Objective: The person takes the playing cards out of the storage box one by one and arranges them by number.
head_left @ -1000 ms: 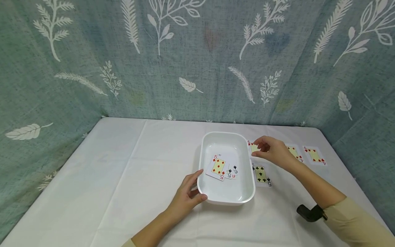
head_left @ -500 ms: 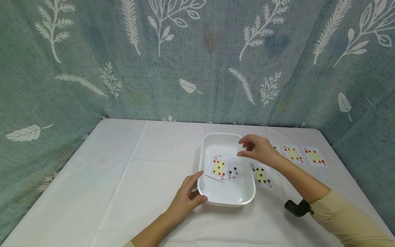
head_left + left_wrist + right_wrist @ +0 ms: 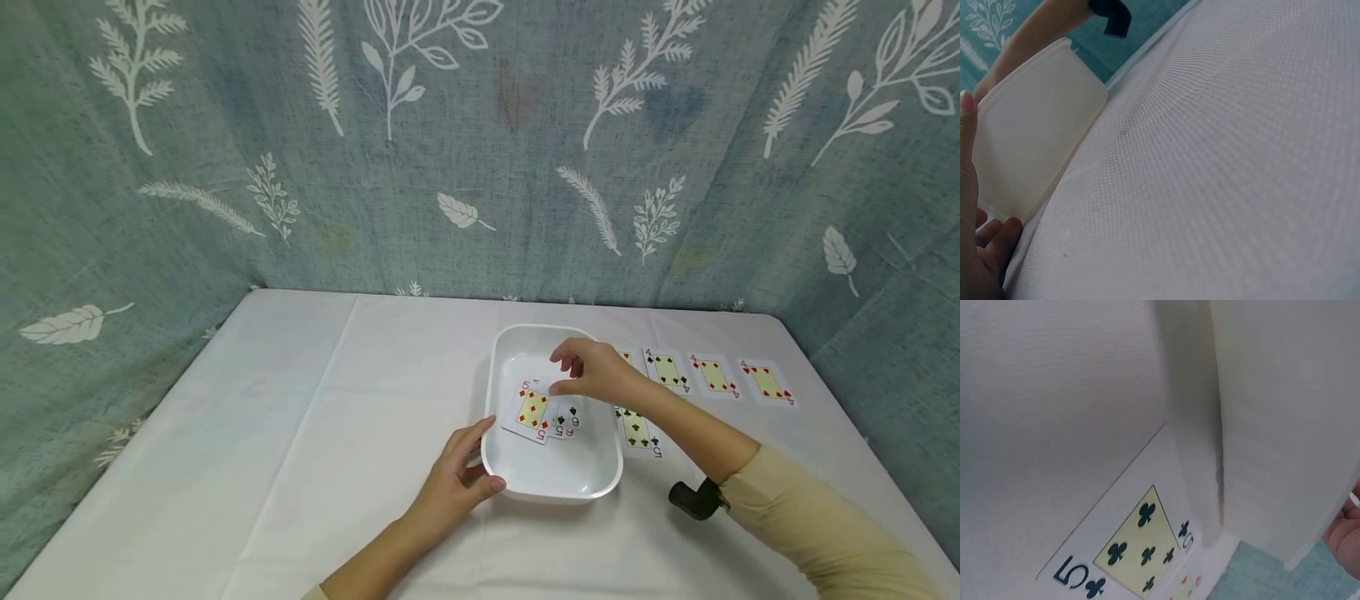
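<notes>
A white tray (image 3: 552, 497) stands mid-table with several cards in it, a five of diamonds (image 3: 532, 409) on top and a six (image 3: 572, 417) peeking out beside it. My left hand (image 3: 474, 458) grips the tray's near-left corner, thumb on the rim; its fingers (image 3: 990, 239) show against the tray's outer wall (image 3: 1035, 144). My right hand (image 3: 562, 372) hovers over the tray just above the cards, thumb and fingers curved apart, with nothing seen between them. A five of clubs (image 3: 637, 427) (image 3: 1129, 550) lies face up just right of the tray wall (image 3: 1285, 425).
A row of fours lies at the back right: a partly hidden red card (image 3: 624, 357), a four of clubs (image 3: 666, 369), and two red fours (image 3: 712, 374) (image 3: 765, 381). Leaf-print curtain encloses the table on three sides. The white cloth stretches bare to the left.
My right hand has moved left from the red card at the end of the row to above the cards in the tray. The left hand and tray have stayed put.
</notes>
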Available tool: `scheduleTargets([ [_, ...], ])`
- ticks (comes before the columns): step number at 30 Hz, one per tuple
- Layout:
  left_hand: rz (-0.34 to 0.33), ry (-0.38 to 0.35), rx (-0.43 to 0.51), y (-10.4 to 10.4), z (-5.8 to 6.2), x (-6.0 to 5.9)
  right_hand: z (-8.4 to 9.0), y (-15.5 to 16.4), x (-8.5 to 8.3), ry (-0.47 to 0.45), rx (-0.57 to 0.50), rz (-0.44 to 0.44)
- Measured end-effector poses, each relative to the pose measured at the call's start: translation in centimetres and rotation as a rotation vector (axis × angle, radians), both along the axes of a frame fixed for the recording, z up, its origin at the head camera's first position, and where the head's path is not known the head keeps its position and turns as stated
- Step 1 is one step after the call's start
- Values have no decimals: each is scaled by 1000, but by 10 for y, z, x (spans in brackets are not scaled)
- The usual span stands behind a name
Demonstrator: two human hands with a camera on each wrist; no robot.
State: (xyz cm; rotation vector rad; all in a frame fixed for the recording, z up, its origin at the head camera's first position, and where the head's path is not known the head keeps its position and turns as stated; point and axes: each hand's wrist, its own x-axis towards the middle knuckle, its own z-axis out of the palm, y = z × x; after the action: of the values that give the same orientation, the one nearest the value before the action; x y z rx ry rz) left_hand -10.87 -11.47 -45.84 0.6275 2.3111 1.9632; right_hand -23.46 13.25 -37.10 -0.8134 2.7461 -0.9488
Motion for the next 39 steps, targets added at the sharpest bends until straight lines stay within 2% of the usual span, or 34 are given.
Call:
scheduleTargets([
  [6, 1, 2, 3, 1, -1, 0, -8, -14, -5, -77, 71, 24],
  [13, -10, 4, -1, 1, 0, 1, -21, -25, -7, -137, 166, 0],
  [21, -20, -1, 3, 2, 2, 1, -28, -32, -9, -143, 245, -18],
  [29, -3, 5, -7, 0, 1, 0, -34, -38, -15, -147, 277, -83],
  [39, -13, -4, -4, -1, 3, 1, -36, -39, -18, -170, 299, -108],
])
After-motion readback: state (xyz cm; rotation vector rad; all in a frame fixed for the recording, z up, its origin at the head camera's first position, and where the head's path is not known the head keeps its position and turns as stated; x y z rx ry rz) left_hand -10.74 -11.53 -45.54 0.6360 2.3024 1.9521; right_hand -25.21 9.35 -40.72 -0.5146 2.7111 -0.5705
